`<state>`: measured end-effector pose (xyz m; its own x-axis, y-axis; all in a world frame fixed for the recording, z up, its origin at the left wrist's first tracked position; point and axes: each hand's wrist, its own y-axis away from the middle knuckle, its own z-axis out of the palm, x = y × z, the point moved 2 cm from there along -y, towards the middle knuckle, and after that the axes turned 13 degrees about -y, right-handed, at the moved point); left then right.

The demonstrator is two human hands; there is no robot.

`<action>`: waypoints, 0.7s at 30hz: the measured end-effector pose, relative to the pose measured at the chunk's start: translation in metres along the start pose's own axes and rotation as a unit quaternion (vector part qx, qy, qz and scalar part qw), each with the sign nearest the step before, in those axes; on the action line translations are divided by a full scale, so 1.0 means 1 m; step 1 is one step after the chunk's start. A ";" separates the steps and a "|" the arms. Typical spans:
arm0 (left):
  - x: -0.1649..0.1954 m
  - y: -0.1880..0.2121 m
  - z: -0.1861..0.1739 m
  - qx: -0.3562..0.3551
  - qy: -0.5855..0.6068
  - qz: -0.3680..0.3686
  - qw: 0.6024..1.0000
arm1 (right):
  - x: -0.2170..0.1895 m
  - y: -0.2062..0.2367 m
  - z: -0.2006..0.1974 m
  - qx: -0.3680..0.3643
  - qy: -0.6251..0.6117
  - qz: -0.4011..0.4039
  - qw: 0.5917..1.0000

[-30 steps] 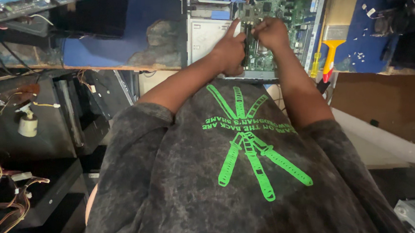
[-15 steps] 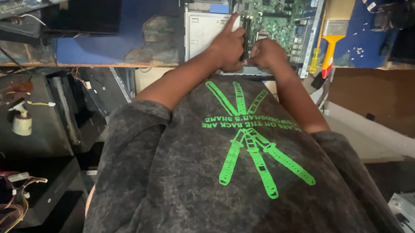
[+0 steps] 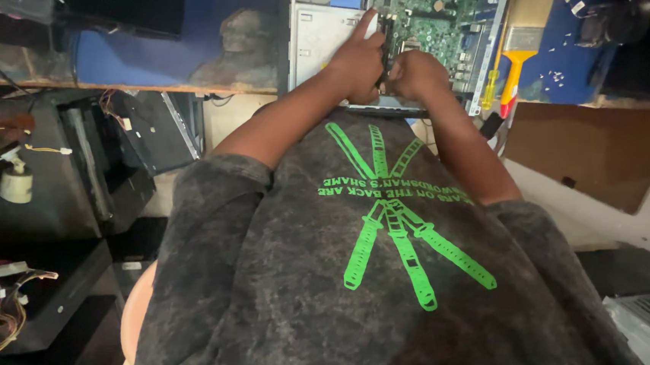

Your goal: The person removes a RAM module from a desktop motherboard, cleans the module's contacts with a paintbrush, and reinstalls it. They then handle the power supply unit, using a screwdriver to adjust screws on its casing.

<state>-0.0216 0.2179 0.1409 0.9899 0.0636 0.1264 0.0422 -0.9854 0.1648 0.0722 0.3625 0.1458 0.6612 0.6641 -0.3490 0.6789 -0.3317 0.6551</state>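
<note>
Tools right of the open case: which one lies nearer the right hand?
The screwdriver with the yellow handle, beside the case edge. The wide paintbrush lies farther out from the right hand.

The top edge cuts off the green circuit board point(image 3: 435, 15) and the open computer case point(image 3: 322, 30), so their far parts go unseen. What the fingers point(image 3: 366, 27) of the left hand point(image 3: 355, 70) and the closed right hand point(image 3: 417, 75) pinch is hidden. The paintbrush point(image 3: 524, 27) bristles run past the edge.

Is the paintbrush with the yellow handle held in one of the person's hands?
No, the paintbrush lies on the blue bench top, apart from the left hand and right hand, which are at the green circuit board.
</note>
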 end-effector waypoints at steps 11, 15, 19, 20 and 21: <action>0.001 -0.008 0.017 0.052 0.004 -0.010 0.999 | -0.015 -0.006 0.014 0.026 0.073 0.033 0.996; 0.000 -0.011 0.019 0.013 -0.004 -0.010 1.000 | -0.008 -0.007 0.011 0.045 0.052 -0.003 0.998; -0.001 -0.011 0.015 -0.003 0.001 -0.012 1.000 | 0.001 0.003 0.009 0.030 -0.018 -0.033 0.999; -0.001 -0.011 0.014 -0.005 -0.005 -0.012 1.000 | 0.002 0.005 0.008 0.031 -0.056 -0.041 0.997; -0.001 -0.011 0.014 -0.007 -0.009 -0.012 1.000 | 0.003 0.006 0.008 0.038 -0.059 -0.046 0.997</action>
<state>-0.0207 0.2263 0.1252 0.9908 0.0851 0.1049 0.0651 -0.9813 0.1812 0.0811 0.3569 0.1434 0.6255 0.6121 -0.4838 0.7571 -0.3262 0.5660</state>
